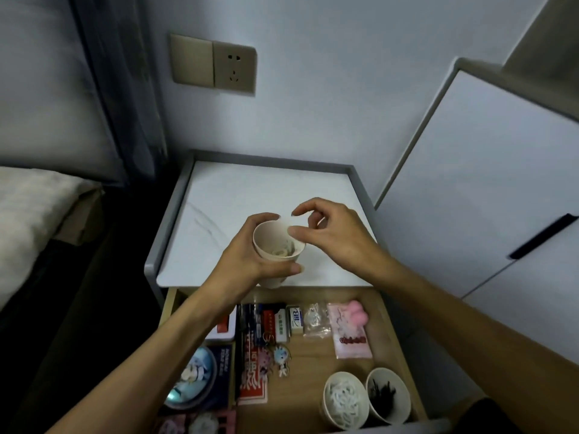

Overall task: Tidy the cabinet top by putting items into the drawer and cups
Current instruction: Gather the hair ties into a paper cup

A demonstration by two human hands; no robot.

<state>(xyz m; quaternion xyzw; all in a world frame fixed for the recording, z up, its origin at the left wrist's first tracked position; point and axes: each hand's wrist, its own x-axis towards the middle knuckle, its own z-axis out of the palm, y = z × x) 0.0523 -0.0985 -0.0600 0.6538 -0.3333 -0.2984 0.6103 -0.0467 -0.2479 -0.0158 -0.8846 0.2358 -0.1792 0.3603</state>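
My left hand [246,256] grips a beige paper cup [265,241] just above the front edge of the white marble cabinet top [269,189]. A few pale small pieces lie in the cup's bottom. My right hand [332,233] hovers over the cup's rim with the fingers loosely curled; thumb and forefinger are apart and I see nothing between them. Below, the wooden drawer [396,336] is pulled out. At its front right stand two more cups, one with white pieces [344,399] and one with dark pieces [387,394].
The drawer also holds erasers [296,319], a pink paw toy [358,314] on a pink packet, keychain figures [282,360], a red booklet and a round blue tin [191,377]. A bed lies left, a white cupboard door [476,195] right, a wall socket [233,68] behind.
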